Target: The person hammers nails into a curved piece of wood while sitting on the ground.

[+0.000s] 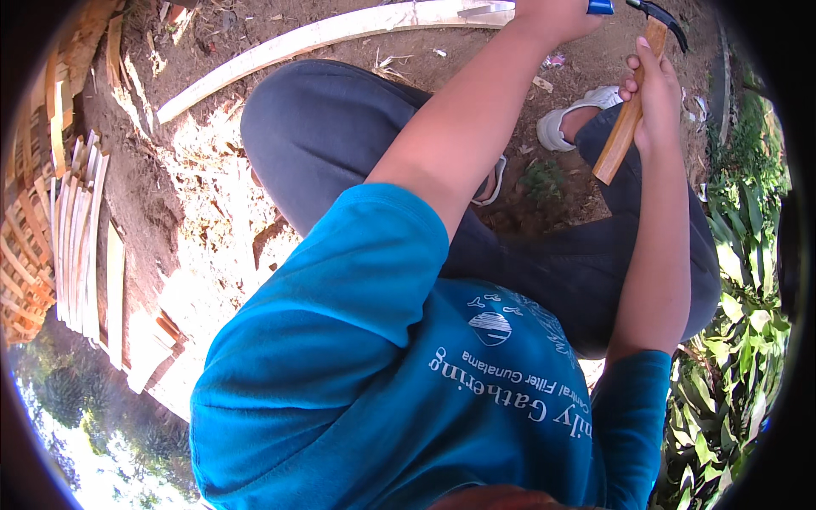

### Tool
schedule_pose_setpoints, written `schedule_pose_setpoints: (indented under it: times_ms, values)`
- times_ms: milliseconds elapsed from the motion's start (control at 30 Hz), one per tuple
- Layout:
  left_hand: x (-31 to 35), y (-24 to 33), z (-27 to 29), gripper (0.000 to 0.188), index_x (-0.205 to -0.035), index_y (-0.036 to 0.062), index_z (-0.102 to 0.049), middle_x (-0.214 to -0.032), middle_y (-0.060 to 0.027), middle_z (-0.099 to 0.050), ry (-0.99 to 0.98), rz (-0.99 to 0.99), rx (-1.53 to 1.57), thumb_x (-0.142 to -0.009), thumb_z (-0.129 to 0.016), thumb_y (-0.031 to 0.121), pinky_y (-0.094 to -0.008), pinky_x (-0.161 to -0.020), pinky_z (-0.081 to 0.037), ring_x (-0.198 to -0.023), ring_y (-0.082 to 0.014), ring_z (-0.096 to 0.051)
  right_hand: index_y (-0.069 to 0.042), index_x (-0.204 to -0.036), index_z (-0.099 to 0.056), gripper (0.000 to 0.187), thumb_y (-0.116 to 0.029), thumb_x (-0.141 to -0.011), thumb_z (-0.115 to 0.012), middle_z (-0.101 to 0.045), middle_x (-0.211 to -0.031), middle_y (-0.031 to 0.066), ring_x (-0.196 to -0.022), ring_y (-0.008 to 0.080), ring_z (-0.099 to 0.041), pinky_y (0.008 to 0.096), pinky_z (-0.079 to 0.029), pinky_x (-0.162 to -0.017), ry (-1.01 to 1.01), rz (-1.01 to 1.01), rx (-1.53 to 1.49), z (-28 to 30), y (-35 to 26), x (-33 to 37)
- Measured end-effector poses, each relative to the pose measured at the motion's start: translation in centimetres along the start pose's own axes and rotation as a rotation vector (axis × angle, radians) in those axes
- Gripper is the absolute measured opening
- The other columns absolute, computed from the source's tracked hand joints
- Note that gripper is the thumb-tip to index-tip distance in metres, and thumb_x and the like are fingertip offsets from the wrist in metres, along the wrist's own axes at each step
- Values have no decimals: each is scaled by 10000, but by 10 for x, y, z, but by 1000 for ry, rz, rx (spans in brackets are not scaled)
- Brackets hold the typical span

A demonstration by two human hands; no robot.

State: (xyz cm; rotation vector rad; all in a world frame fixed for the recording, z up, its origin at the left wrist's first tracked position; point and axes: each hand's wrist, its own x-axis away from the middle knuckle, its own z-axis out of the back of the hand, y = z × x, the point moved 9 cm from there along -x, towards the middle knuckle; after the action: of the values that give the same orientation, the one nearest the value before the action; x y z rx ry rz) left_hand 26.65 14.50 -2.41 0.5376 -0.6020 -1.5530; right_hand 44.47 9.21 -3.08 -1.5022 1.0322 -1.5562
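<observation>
Far L: woven basket (pixel 25 255), brownish, partly cut by the dark lens rim. Just R of it, a bundle of pale split strips (pixel 78 246), w/ a single flat strip (pixel 115 293) beside it on the soil (pixel 140 200). Top, L to ctr: a long curved pale slat (pixel 289 47) lies on the dirt, past the dark trousers (pixel 327 127). Lower ctr is mostly teal T-shirt (pixel 314 314) (white print on chest).

L hand (pixel 557 19), top edge, R of ctr: closed round a blue-ended tool (pixel 601 7), blue end jutting out on the R side (most fingers out of frame, so exact grip = can't tell). Below, a white shoe (pixel 557 132) on the ground.

Hammer (pixel 629 126) is upper R, dark metal head up nr the top edge, wooden handle slanting down-L, over the R leg. R hand (pixel 659 98) has it: fingers curled round the handle's mid-part, thumb laid along it. Far R: green leafy plants (pixel 735 348), partly sunlit.
</observation>
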Motion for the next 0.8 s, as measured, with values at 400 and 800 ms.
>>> schedule_pose_setpoints:
  times_ms: [400,800]
  values:
    - [91,95,80,532,-1213,-39,-384,-1023,-323,-650,-219,-401,401,-897,-719,227,-520,-813,-543,-952,-491,-681,-35,-1226,-593,441,-268,-920,-810,-658,-940,9,-685,28,-616,162,-405,-480,-202,299,270,-36,-118,93]
    - [90,-180,121,855,-1511,164,-462,-1454,-159,-541,-760,-9,-879,-801,-852,436,-494,-1109,-466,-1347,-373,-535,-19,-1244,-579,409,-201,-941,-784,-658,-937,23,-689,46,-663,160,-395,-465,-132,293,312,-5,-119,113]
